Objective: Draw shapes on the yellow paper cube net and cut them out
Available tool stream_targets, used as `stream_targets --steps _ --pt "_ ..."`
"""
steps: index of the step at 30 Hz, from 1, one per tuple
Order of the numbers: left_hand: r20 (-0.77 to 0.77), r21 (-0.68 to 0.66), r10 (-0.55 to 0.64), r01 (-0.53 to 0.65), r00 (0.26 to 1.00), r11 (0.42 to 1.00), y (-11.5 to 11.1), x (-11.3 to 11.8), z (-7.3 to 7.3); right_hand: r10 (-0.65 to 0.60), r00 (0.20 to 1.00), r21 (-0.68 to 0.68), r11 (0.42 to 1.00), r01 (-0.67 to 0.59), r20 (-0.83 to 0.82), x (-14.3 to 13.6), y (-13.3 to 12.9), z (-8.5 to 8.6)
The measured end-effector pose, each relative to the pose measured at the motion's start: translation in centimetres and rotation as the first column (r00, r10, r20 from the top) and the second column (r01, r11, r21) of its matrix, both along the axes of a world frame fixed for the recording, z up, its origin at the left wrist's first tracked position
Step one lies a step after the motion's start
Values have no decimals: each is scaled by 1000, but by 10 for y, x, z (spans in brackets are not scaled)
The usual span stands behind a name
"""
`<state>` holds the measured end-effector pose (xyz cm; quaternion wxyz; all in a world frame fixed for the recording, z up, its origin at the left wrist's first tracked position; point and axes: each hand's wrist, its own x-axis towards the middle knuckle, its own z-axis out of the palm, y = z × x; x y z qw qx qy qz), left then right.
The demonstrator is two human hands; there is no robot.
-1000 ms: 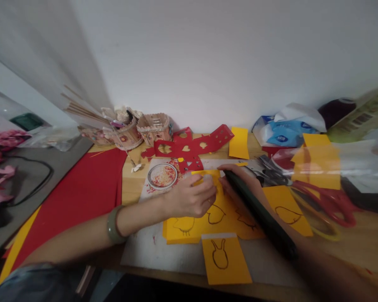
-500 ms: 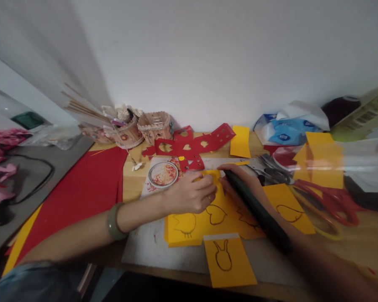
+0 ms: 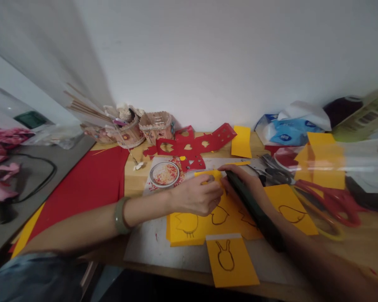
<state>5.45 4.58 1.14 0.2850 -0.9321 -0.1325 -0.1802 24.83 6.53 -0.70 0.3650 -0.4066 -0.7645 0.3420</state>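
My left hand (image 3: 198, 195) is closed in a pinch over yellow paper (image 3: 189, 240) with dark line drawings, including a heart shape. What sits between its fingertips, if anything, is too blurred to name. Just to its right, my right hand (image 3: 255, 184) is closed around a long, dark green tool (image 3: 255, 209), whose front end lies near the left fingers. Its exact kind does not show. In front of both hands lies a yellow sheet (image 3: 236, 277) with a rabbit-like outline. A yellow sheet with a leaf-like drawing (image 3: 291, 212) lies beside my right wrist.
Red cut-out paper (image 3: 189, 147) and a round dish of red bits (image 3: 164, 174) lie behind the hands. Decorated baskets (image 3: 156, 123) stand by the wall. Red-handled scissors (image 3: 337, 199) and a tissue pack (image 3: 285, 132) are at right. Red sheets (image 3: 91, 184) lie at left.
My left hand has shifted slightly right and down, nearer the dark green tool. My right hand keeps its grip. The whole view has moved a little.
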Motion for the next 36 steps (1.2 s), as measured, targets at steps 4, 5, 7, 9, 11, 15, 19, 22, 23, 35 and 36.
stream_targets --steps 4,5,7,9,11,15,19,22,23,35,36 --pt "-42 -19 -1 0 999 1000 1 0 -1 -13 1000 8 1000 13 11 1 1 0" --pt "-52 -29 1 -3 999 1000 1 0 -1 -17 1000 10 1000 17 14 0 1 -1" --pt "-67 -54 5 -9 998 999 1 1 -1 -28 999 16 999 28 16 -1 0 -1" --pt "-68 -85 20 -26 997 996 2 2 -1 -41 999 29 999 40 18 -2 0 -2" --pt "-53 -126 59 -65 997 990 3 1 -2 -56 998 49 997 54 20 -2 1 -2" --pt "32 -247 170 -157 985 956 1 -9 -2 -124 992 123 985 120 21 6 6 1" --pt "84 -365 246 -200 966 909 -4 -26 -4 -178 984 209 962 175 -6 18 9 8" --pt "65 -417 234 -186 970 890 -6 -33 -10 -37 997 227 974 22 61 20 4 14" --pt "53 -429 226 -183 973 885 -5 -35 -13 26 994 229 972 -50 107 19 2 15" --pt "-30 -449 221 -210 975 868 -7 -37 -24 184 770 435 735 -521 611 19 5 19" --pt "-35 -448 218 -210 975 869 -8 -37 -23 173 758 451 713 -537 629 18 7 18"
